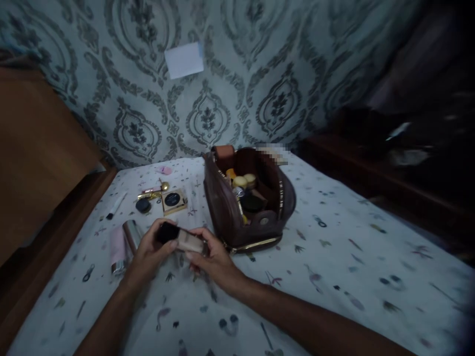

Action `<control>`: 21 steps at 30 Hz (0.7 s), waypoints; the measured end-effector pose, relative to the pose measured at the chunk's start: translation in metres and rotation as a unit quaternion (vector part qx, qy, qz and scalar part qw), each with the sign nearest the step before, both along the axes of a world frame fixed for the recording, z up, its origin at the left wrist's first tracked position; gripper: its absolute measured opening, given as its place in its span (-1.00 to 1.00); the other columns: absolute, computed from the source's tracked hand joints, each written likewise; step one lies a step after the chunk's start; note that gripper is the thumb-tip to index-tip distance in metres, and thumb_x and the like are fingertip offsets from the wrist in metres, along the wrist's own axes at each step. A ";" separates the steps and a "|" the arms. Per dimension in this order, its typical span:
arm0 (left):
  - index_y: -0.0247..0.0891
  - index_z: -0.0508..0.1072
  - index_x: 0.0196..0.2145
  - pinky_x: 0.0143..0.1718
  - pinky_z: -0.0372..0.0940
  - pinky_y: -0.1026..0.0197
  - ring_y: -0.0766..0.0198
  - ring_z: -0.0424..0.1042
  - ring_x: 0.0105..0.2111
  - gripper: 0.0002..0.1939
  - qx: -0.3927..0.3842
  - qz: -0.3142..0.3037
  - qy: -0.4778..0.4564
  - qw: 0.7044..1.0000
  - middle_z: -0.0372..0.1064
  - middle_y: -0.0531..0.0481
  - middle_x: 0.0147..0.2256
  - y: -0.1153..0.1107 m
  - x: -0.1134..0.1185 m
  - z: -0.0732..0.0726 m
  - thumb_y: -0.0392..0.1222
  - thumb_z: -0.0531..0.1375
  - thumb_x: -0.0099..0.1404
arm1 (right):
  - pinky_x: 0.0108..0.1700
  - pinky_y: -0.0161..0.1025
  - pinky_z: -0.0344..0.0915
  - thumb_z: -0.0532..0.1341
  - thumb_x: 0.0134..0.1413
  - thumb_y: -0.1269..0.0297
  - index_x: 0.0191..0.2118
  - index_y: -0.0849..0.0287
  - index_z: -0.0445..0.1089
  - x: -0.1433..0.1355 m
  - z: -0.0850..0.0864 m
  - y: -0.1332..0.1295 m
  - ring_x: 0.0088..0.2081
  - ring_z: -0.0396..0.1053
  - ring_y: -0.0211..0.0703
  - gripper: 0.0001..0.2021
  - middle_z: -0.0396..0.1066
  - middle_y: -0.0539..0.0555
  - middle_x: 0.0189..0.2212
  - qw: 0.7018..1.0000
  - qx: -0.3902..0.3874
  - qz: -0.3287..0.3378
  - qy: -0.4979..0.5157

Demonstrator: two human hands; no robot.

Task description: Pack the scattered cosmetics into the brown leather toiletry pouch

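The left hand (pixel 151 248) is closed on the dark cap (pixel 167 232) and the right hand (pixel 215 258) on the pale body of a small bottle (pixel 190 242), probably to steady both ends. They hold it above the patterned cloth (pixel 319 296), just left of the brown bag (pixel 222 212), whose mouth gapes, presumably for easy reach. The square compact (pixel 172 200) lies beyond, perhaps for visibility.
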State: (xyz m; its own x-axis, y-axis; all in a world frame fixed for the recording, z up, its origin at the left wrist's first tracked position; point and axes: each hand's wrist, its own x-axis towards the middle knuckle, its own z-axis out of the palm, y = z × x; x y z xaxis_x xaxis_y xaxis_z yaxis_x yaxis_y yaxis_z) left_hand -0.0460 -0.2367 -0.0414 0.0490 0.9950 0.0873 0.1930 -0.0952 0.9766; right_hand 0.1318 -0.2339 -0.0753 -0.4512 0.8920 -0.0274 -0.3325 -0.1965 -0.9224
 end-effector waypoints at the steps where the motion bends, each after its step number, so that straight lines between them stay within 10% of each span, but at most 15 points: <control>1: -0.20 0.37 -0.12 -0.29 0.27 0.32 0.24 0.36 -0.29 -0.57 -0.002 0.001 0.007 1.000 0.37 0.05 -0.31 0.000 -0.001 0.001 -0.01 0.37 0.13 | -0.52 -0.37 0.19 0.35 -0.10 0.09 -0.09 0.13 0.21 0.000 0.000 -0.001 -0.57 0.20 -0.41 -0.53 0.29 -0.11 -0.38 1.000 0.003 0.003 0.006; 21: -0.17 0.42 -0.17 -0.28 0.43 0.21 0.06 0.52 -0.25 -0.44 0.040 0.110 0.213 0.970 0.51 -0.01 -0.25 0.005 0.017 0.076 0.09 0.42 -0.11 | -0.57 -0.38 0.21 0.47 -0.37 -0.02 -0.32 0.18 0.31 0.000 -0.015 0.008 -0.62 0.21 -0.41 -0.48 0.28 -0.17 -0.55 0.998 -0.043 0.028 0.029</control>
State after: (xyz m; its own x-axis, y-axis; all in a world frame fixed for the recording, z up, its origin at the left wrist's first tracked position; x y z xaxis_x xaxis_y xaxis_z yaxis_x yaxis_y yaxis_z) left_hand -0.0292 -0.2316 0.0342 -0.1140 0.9764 0.1836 0.6016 -0.0792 0.7949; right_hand 0.1322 -0.2261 -0.0901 -0.5037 0.8607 -0.0748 -0.3713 -0.2939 -0.8808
